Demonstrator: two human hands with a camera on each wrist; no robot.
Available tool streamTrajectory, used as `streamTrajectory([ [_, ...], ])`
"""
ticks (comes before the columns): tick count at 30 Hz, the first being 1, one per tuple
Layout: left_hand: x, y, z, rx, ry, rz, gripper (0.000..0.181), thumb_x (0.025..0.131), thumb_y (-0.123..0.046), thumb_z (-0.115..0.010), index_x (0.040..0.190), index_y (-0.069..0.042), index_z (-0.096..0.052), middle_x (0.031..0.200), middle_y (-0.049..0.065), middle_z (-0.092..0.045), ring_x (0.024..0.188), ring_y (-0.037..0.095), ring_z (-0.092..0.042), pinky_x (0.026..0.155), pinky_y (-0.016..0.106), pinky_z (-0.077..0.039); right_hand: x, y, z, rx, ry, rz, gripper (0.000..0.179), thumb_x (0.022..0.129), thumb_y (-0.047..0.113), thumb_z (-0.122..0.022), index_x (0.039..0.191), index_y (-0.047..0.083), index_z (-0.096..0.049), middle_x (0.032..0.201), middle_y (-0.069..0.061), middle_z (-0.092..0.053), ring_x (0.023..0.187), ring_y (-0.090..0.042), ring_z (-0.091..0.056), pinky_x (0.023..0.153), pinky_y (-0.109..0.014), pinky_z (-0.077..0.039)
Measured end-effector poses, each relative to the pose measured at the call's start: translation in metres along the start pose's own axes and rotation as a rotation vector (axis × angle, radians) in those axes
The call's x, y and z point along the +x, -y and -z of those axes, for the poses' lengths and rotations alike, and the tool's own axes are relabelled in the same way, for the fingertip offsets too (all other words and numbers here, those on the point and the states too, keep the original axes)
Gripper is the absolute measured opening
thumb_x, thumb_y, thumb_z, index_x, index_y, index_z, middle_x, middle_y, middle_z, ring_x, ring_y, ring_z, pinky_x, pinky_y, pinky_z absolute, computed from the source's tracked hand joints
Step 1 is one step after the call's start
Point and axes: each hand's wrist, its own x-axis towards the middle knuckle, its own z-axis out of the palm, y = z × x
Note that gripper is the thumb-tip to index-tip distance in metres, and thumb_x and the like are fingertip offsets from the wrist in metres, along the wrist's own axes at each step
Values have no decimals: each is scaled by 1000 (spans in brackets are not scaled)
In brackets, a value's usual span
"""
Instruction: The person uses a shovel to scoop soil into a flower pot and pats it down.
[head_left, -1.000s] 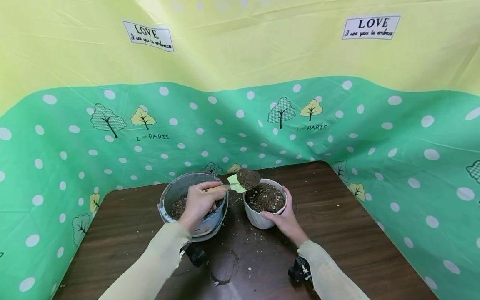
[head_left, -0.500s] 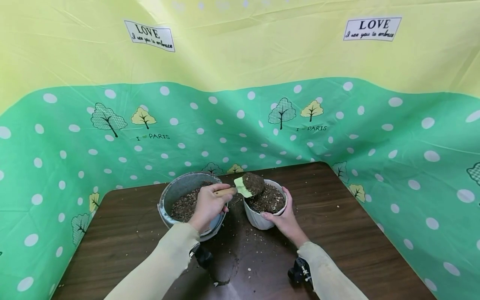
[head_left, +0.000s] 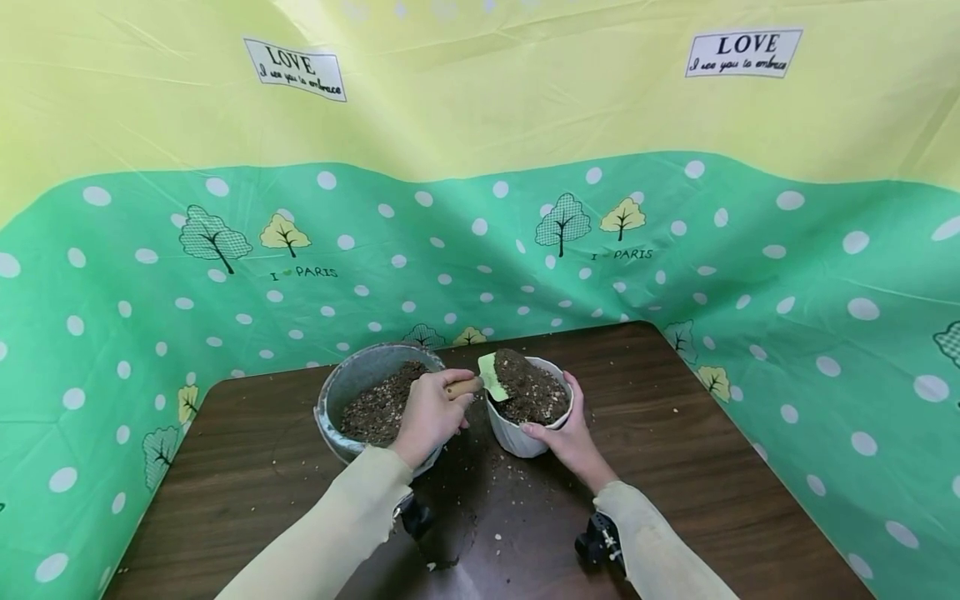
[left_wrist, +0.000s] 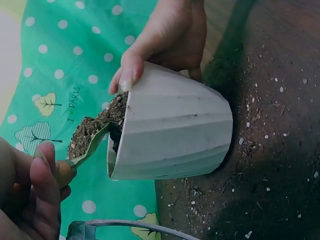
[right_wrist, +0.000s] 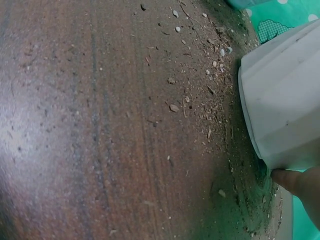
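My left hand (head_left: 435,414) grips the wooden handle of a small light-green trowel (head_left: 491,377). Its blade, heaped with dark soil (left_wrist: 85,135), is over the left rim of a white flowerpot (head_left: 517,439). Soil (head_left: 538,398) speckled with pale grains fills the pot nearly to the rim. Around the pot's right side curls my right hand (head_left: 573,433), thumb at the near rim; the left wrist view shows that thumb on the rim too. Left of the pot stands a grey bucket (head_left: 327,417) with loose soil in it, partly hidden behind my left hand and sleeve.
The dark wooden table (head_left: 675,492) carries scattered soil crumbs and pale grains around the pot, seen close up in the right wrist view. A green and yellow patterned cloth (head_left: 420,242) hangs behind the table and along its sides. The bucket's wire handle (left_wrist: 145,225) shows low in the left wrist view.
My left hand has moved right, away from the bucket, bringing the loaded trowel over the pot and lower, with its blade tilting. My right hand and the pot have stayed put.
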Motion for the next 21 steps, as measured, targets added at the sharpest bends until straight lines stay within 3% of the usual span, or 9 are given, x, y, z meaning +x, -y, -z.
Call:
streamTrajectory([
  [6,-4,-1,-7,100,7,-83,30,90,3,-68,118,-5,-72,98,21,-68,46,21,-63,40,30,-49,1,-1,0,-8,-4,-6,111,76,3,-82,156,20,-8,156,-21,-15,140,-38,-23,112,-52,-21],
  [16,-6,2,-19,193,21,-179,30,89,4,-69,117,-6,-73,99,13,-73,43,4,-58,43,26,-49,1,-1,0,-3,1,0,112,76,2,-82,157,15,-5,154,-22,-19,137,-37,-27,111,-52,-23],
  [21,-5,7,-18,306,-40,-282,31,88,3,-70,116,-9,-74,106,3,-74,74,10,-70,61,28,-52,0,-1,0,3,-1,9,110,76,1,-82,156,15,-7,154,-22,-20,138,-37,-26,111,-51,-22],
])
